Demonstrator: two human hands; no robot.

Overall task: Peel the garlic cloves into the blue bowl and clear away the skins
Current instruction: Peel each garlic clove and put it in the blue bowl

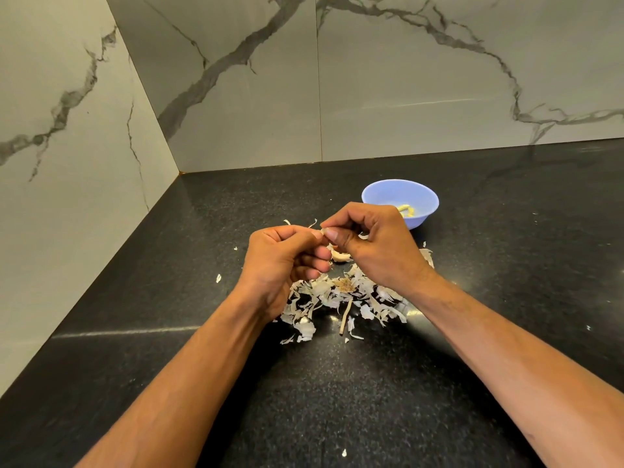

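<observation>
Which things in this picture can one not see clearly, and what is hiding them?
- Head view: the item pinched between the left hand and right hand is almost covered by the fingers.
- Contents of the blue bowl: partly behind the right hand, too small to count.
- Skins: partly under both wrists.

Blue bowl, upright on the worktop, holding pale peeled cloves. Papery white skins heaped nearer, with a dry stem. One clove lies between.

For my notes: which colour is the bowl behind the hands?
Light blue bowl, head view.
</observation>
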